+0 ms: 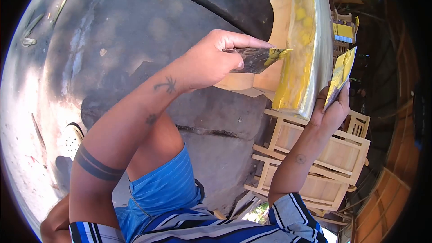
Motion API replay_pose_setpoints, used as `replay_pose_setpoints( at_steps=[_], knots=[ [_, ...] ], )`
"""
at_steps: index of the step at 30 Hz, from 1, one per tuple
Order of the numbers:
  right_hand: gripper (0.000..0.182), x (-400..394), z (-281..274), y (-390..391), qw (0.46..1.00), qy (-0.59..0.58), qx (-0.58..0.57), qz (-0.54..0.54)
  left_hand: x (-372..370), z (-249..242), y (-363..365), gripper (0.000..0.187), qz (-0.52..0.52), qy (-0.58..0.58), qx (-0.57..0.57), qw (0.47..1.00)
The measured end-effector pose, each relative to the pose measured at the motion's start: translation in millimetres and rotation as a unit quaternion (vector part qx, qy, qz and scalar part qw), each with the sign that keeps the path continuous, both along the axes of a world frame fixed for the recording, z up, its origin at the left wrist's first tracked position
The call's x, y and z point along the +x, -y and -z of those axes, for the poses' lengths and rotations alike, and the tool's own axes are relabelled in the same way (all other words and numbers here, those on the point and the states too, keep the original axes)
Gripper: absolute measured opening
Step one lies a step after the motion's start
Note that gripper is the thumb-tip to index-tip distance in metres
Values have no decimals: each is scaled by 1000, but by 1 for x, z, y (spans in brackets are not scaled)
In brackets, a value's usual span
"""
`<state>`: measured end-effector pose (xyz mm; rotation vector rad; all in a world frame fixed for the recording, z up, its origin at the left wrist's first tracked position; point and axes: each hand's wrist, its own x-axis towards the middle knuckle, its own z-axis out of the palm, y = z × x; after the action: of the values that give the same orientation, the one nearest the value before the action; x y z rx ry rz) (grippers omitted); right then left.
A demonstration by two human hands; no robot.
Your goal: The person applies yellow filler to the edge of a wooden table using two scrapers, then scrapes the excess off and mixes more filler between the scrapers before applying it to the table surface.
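My left hand (213, 58) grips a dark flat scraper (256, 60), its edge smeared with yellow paste and touching or very near a wooden piece (299, 40). Yellow paste covers much of that piece's long face, and a pale, shiny band runs down its right side. To the right of the wood, my right hand (333, 103) holds a flat plate (340, 74) coated with yellow paste. The fingers of this hand are partly hidden behind the plate.
Unpainted wooden panels with slats (315, 153) lie below the coated piece. A yellow container (343, 31) stands beyond my right hand. The grey concrete floor (135, 27) has long dark cracks. At the left is a light perforated shoe (72, 141).
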<state>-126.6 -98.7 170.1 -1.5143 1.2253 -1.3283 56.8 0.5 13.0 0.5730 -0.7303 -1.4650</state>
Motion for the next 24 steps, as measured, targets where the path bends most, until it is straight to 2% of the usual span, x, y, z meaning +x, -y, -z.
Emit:
replay_pose_setpoints(
  at_steps=[1,4,14,17,20,24],
  knots=[
    [32,-1,1,1,1000,0,0,0,8,-3,2,50,14,30,-24,999],
    [32,1,0,0,1000,-10,-4,6,7,2,3,50,42,-8,-88,995],
    [30,-3,-1,2,1000,-18,-4,11,-15,6,-32,55,22,-53,-133,990],
    [20,16,1,-7,998,55,-17,32,-16,6,-42,54,32,-15,-169,985],
    [20,15,1,-7,997,61,-16,39,-17,7,-54,52,69,-44,-137,987],
    [20,12,0,-6,998,60,-11,36,6,14,-31,51,-34,-31,-48,998]
  ],
)
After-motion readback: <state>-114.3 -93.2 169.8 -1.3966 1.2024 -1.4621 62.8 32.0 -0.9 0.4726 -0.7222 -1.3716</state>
